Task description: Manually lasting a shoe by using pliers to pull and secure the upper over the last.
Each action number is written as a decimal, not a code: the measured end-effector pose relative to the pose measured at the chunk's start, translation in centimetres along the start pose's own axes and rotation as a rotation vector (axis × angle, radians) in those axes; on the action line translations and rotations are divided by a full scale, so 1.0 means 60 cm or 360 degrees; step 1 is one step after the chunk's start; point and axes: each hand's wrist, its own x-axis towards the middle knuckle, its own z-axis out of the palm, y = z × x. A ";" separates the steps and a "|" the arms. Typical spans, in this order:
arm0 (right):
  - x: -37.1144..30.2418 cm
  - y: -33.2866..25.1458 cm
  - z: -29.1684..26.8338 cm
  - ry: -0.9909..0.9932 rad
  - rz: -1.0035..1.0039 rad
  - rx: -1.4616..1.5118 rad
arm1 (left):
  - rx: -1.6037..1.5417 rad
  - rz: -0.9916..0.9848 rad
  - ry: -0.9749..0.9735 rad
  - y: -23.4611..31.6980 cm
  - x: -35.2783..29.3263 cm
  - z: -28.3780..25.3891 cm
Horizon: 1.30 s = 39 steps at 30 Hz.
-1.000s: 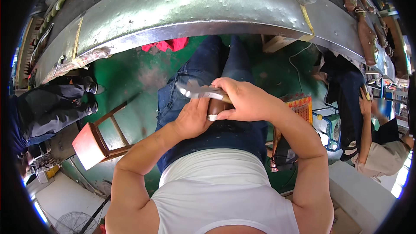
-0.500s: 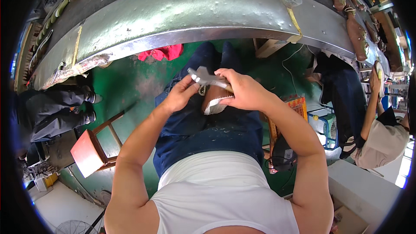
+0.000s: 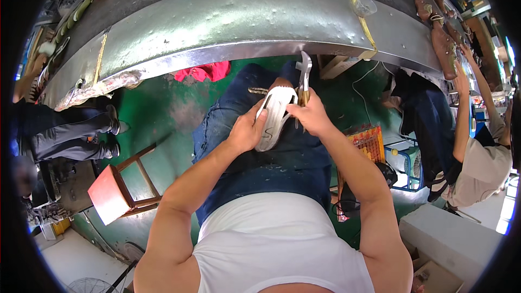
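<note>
Above my lap a shoe on its last [image 3: 275, 121] is held bottom up. Its white underside with a dark mark faces me, and brown shows at the far end. My left hand [image 3: 247, 128] grips the shoe's left side, thumb on the white bottom. My right hand [image 3: 315, 115] is closed round the handles of metal lasting pliers [image 3: 305, 74], whose head points away toward the bench. The right thumb rests against the shoe's right edge. A short cord-like piece [image 3: 258, 90] sticks out left of the shoe's far end.
A metal-edged bench [image 3: 228, 19] spans the front, with brown shoes [image 3: 445, 49] at right and a clear cup [image 3: 365, 5]. A stool [image 3: 116, 192] stands left, a red cloth [image 3: 203, 70] lies under the bench. Other people are at both sides; one person's sleeve [image 3: 480, 176] is at right.
The shoe has been turned so its white bottom faces up. My left hand has gone from the pliers' head to the shoe; my right hand now holds the pliers upright beside it.
</note>
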 end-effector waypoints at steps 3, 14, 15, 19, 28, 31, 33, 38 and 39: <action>0.013 -0.003 -0.020 -0.0064 -0.0305 0.0033 | -0.0002 0.0230 -0.0011 0.006 0.005 -0.010; -0.091 -0.021 -0.086 -0.0314 0.0277 0.0154 | 0.0205 -0.0322 -0.0485 0.020 0.008 -0.011; -0.109 -0.024 -0.089 -0.0383 0.0408 -0.0067 | 0.0185 -0.0309 -0.0451 0.006 -0.007 0.001; -0.144 -0.081 -0.077 -0.0898 0.0372 -0.1405 | -0.0186 -0.0275 -0.0417 -0.029 -0.048 0.013; -0.112 -0.101 -0.037 -0.0985 -0.0259 -0.1848 | -0.1066 -0.0384 -0.0680 -0.044 -0.050 0.018; -0.103 -0.092 -0.033 -0.1102 -0.0221 -0.1986 | -0.1622 -0.0601 -0.0612 -0.058 -0.041 0.033; -0.105 -0.052 -0.027 -0.0975 -0.0373 -0.1839 | -0.1426 -0.0901 -0.0198 -0.039 -0.037 0.050; -0.137 0.009 0.002 -0.0662 -0.0469 -0.1522 | -0.0908 -0.0648 0.0101 -0.073 -0.031 0.067; -0.136 -0.003 -0.005 -0.0734 -0.0423 -0.1571 | -0.0596 -0.0587 0.0104 -0.077 -0.027 0.068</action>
